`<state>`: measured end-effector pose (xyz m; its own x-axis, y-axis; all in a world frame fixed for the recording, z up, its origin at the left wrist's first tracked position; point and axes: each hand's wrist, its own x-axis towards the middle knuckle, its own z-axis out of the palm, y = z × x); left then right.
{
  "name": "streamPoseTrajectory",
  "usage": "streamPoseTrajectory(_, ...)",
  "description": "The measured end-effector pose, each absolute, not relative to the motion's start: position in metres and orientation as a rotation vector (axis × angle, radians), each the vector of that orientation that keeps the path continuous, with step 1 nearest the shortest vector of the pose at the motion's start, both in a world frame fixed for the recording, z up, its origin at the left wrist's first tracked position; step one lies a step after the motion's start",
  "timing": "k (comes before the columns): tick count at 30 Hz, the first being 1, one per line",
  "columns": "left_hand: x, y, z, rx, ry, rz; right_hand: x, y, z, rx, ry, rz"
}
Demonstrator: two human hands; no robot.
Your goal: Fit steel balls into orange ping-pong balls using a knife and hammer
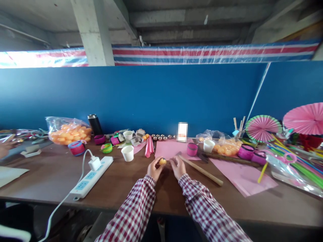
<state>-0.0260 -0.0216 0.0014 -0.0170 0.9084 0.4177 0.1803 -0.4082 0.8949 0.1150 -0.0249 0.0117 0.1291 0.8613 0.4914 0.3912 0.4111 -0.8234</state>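
Note:
My left hand (154, 169) grips a small orange ball (163, 161) between thumb and fingers; a dark patch shows on the ball's top. Just to the right of it is my right hand (178, 167), its thumb and fingertips pinched together. Whatever those fingertips may hold is too small to make out. A sheet of pink paper (171, 148) lies beyond both hands. Beside my right wrist, a hammer with a wooden handle (205, 173) rests on the brown table (126, 188). A magenta tape roll (192, 150) stands on the pink paper.
Left of me are a white power strip (94, 178), a paper cup (128, 153) and a bag of orange balls (70, 131). To the right lie another pink sheet (242, 176), more orange balls (228, 148) and pink paper fans (263, 128). Another person's hand (4, 150) shows at far left.

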Motion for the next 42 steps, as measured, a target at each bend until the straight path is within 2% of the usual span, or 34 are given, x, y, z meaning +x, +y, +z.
streamPoseTrajectory(20,-0.0256,-0.0182,-0.0042,1.511,1.060,1.460,0.1098,-0.0288,0.0155,-1.029,-1.370,0.788)
streamPoseTrajectory(42,-0.0243,-0.0242,0.0037,1.451,1.036,1.461,0.1095,-0.0281,0.0121,-0.974,-1.478,0.869)
